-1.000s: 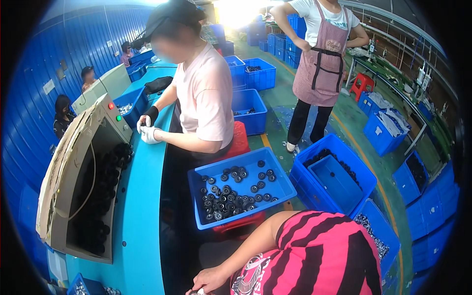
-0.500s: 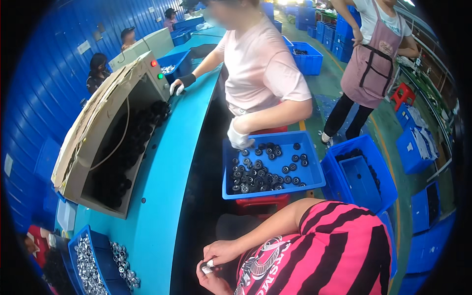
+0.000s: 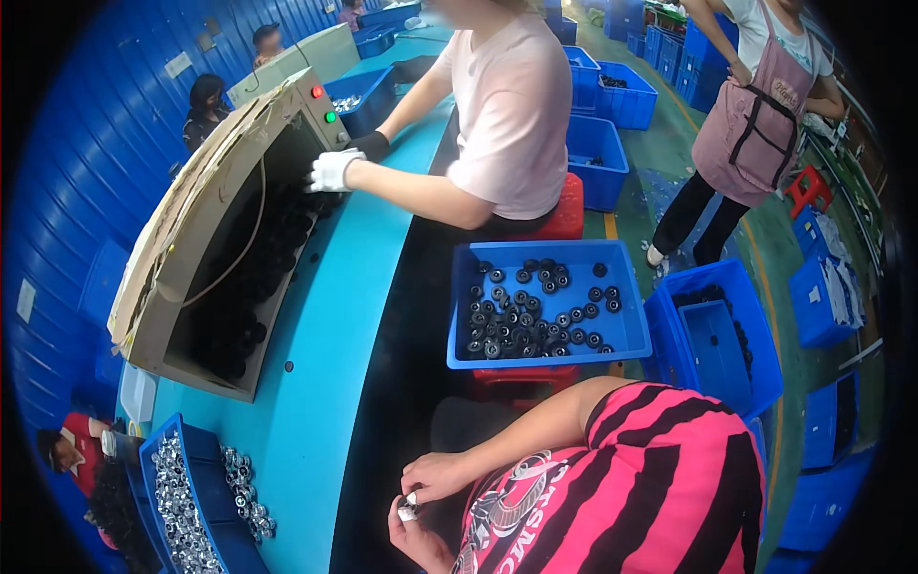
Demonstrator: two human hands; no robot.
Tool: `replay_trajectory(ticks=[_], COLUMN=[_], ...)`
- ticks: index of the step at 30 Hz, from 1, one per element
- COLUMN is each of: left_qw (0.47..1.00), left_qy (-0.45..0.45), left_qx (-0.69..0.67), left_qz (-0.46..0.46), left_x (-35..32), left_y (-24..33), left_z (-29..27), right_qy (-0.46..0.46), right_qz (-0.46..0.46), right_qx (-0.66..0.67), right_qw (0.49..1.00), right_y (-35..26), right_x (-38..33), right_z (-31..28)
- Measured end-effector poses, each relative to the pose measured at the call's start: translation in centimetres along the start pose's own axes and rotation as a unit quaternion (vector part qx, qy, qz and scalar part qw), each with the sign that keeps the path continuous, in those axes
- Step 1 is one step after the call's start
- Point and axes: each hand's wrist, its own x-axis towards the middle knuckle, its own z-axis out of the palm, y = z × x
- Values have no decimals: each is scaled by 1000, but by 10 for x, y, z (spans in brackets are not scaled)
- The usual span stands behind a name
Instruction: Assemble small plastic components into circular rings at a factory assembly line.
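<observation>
My right hand (image 3: 435, 476) and my left hand (image 3: 419, 538) meet low in the picture, in front of my pink and black striped shirt. Fingers of both are pinched together around something small. White patches show at the fingertips, with a dark bit between them; I cannot make out what it is. Closest to my hands is a blue tray (image 3: 548, 362) holding many small black wheels (image 3: 521, 320), set on a red stool (image 3: 524, 385). Left of my hands runs the turquoise bench (image 3: 316, 373).
A beige box-shaped machine (image 3: 143, 306) with dark parts inside stands on the bench. Below it, a blue bin (image 3: 196, 488) holds shiny metal parts (image 3: 172, 497). A seated co-worker (image 3: 516, 105) reaches toward the machine; another person (image 3: 755, 124) stands behind. Blue bins (image 3: 765, 354) stack at right.
The co-worker's gloved hand has gone from the blue tray to the machine's opening. My hands stay together, their fingers shifting slightly around the small thing. The view has turned a little.
</observation>
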Motion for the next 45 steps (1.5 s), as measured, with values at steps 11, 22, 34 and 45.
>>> replay_trajectory(ticks=[11,22,34,45], left_qw=[1000,998,985,973], left_qy=[-9,5,16,48], left_qx=[26,43,124,145], left_qz=[8,37,120,171], left_x=[-9,-35,-54,-60], left_y=[1,2,3,10], left_z=[2,7,15,-9], right_qy=[42,-25,-72,-92], right_qz=[-15,68,118,157], right_qx=[60,266,413,530], right_qw=[997,961,900,828], right_y=[2,-24,-31,-47], right_x=[2,-30,-42,-43], right_z=[2,-6,-12,-21])
